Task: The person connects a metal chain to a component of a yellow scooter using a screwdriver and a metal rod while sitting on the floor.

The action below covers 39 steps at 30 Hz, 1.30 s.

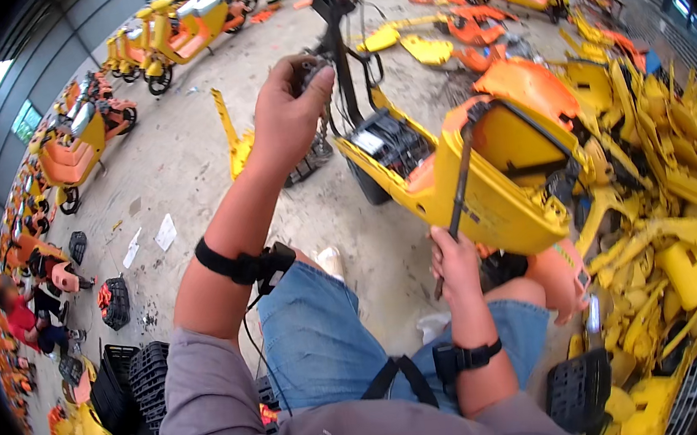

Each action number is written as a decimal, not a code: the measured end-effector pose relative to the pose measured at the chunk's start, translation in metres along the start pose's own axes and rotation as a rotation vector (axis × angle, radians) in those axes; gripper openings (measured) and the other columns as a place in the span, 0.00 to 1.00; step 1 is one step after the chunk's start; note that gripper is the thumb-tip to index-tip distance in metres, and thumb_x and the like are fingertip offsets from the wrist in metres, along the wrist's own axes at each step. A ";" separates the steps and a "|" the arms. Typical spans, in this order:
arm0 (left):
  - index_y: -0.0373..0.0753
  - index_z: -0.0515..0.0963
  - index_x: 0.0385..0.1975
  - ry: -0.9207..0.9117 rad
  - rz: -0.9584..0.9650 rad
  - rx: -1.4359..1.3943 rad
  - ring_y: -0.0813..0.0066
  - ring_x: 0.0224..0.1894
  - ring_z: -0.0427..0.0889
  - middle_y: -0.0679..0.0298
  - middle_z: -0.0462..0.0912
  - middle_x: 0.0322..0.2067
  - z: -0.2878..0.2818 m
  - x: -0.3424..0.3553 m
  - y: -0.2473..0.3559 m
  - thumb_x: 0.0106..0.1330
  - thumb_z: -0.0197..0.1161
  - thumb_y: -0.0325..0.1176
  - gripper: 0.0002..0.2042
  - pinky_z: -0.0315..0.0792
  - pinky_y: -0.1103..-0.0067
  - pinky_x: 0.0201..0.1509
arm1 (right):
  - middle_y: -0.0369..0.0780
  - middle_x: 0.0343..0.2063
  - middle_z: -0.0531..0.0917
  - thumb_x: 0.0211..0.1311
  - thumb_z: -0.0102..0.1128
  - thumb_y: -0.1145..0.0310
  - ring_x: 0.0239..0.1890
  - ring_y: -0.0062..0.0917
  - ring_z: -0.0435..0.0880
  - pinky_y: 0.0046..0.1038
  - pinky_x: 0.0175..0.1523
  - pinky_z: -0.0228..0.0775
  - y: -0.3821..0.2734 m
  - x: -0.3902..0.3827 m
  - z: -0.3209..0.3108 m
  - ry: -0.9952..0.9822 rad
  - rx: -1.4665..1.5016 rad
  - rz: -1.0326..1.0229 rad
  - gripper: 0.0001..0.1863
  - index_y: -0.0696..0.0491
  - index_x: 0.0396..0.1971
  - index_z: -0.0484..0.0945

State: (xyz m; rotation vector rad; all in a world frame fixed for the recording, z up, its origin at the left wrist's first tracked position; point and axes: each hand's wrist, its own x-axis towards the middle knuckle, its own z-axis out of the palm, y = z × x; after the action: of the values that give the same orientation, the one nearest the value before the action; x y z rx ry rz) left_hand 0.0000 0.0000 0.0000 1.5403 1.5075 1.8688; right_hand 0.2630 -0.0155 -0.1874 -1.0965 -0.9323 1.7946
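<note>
A partly stripped yellow scooter (pixel 469 192) stands just ahead of me, its black steering column (pixel 338 57) rising at the top. My left hand (pixel 290 109) is raised beside that column, closed around a dark handlebar grip (pixel 316 70). My right hand (pixel 455 266) grips the lower shaft of a long dark hammer (pixel 463 171). The hammer stands nearly upright in front of the yellow body, its head at the rim of the open rear shell. Dark parts and a pale label show in the uncovered footboard bay (pixel 391 141).
Yellow body panels (pixel 676 259) are heaped along the right, with orange panels (pixel 521 85) behind the scooter. Black crates (pixel 149 383) stand at lower left, another crate (pixel 583 384) at lower right. Whole scooters (pixel 82 144) line the left and back. A person (pixel 32 314) sits far left.
</note>
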 end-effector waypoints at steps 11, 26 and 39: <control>0.33 0.81 0.44 -0.359 -0.464 -0.152 0.87 0.32 0.75 0.70 0.82 0.32 0.071 -0.158 -0.071 0.66 0.71 0.31 0.12 0.69 0.86 0.33 | 0.36 0.33 0.83 0.62 0.68 0.68 0.29 0.14 0.75 0.21 0.35 0.69 -0.003 -0.009 0.004 0.025 -0.288 -0.222 0.16 0.60 0.47 0.81; 0.34 0.82 0.44 -0.475 -0.888 -0.319 0.90 0.21 0.64 0.71 0.78 0.26 0.029 -0.157 -0.118 0.73 0.62 0.43 0.16 0.57 0.88 0.23 | 0.31 0.32 0.81 0.63 0.69 0.68 0.34 0.13 0.76 0.18 0.40 0.68 -0.045 0.042 0.009 -0.432 -0.634 -0.132 0.13 0.58 0.44 0.82; 0.34 0.81 0.39 -0.629 -1.158 -0.205 0.89 0.19 0.58 0.76 0.65 0.16 0.044 -0.178 -0.124 0.77 0.55 0.44 0.18 0.51 0.86 0.21 | 0.32 0.32 0.80 0.63 0.67 0.73 0.35 0.13 0.74 0.20 0.41 0.68 -0.012 0.049 -0.019 -0.478 -0.566 0.127 0.09 0.59 0.42 0.81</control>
State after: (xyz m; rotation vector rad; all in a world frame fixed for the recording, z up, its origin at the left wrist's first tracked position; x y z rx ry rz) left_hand 0.0598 -0.0582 -0.2047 0.7103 1.3424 0.7367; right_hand 0.2697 0.0369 -0.1992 -1.0879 -1.7711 1.9979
